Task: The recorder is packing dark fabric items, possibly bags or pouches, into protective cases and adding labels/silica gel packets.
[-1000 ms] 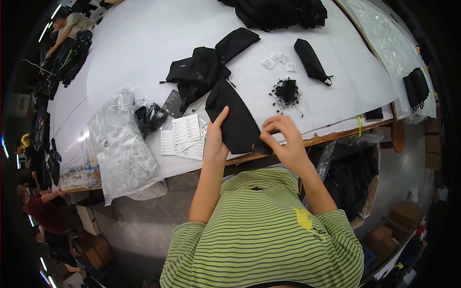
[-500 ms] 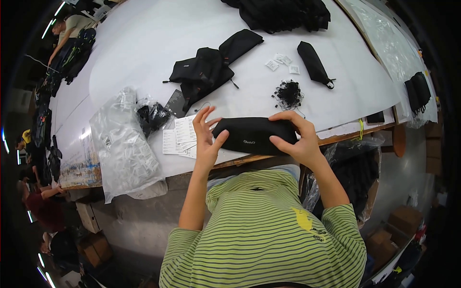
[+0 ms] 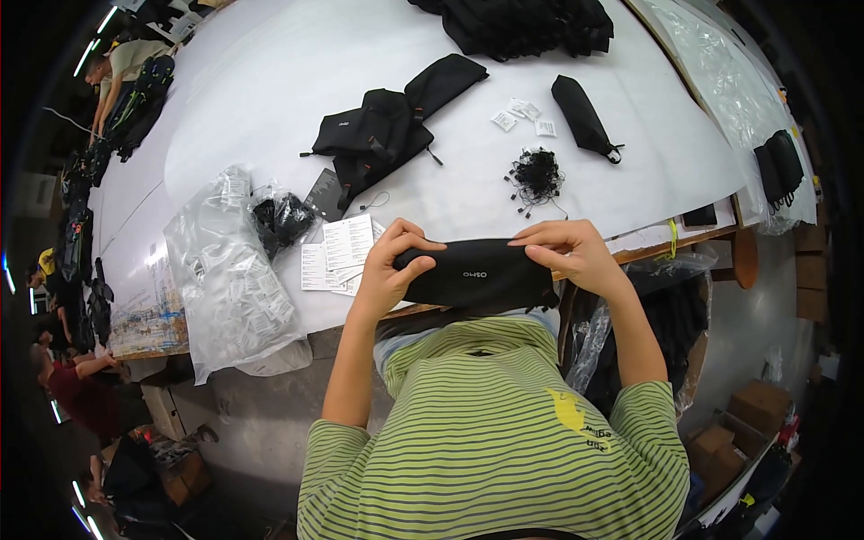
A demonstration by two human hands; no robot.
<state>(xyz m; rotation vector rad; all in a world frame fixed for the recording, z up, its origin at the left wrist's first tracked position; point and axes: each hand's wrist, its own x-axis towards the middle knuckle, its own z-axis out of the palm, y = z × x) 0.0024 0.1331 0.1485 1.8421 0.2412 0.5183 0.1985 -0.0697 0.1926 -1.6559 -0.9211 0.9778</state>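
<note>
A black fabric pouch (image 3: 477, 273) with a small pale printed mark is stretched between my two hands at the table's front edge. My left hand (image 3: 396, 261) pinches its left end between thumb and fingers. On its right end, my right hand (image 3: 569, 255) grips the upper edge the same way. Just beyond my left hand lie white printed cards (image 3: 346, 245). Past the pouch is a tangled heap of black cords (image 3: 537, 177), with several small white packets (image 3: 516, 112) behind it. Another black pouch (image 3: 583, 117) rests farther right.
More black pouches (image 3: 382, 130) overlap mid-table, and a dark pile (image 3: 526, 25) sits at the far edge. A clear plastic bag (image 3: 236, 279) of white packets lies left, beside a bag of black items (image 3: 283, 218). Below the table's right edge stands a plastic-lined box (image 3: 661, 315). Other people work at left.
Both hands have drawn the pouch slightly nearer to me. Its printed face has turned upright, and my fingers have shifted onto its upper edge.
</note>
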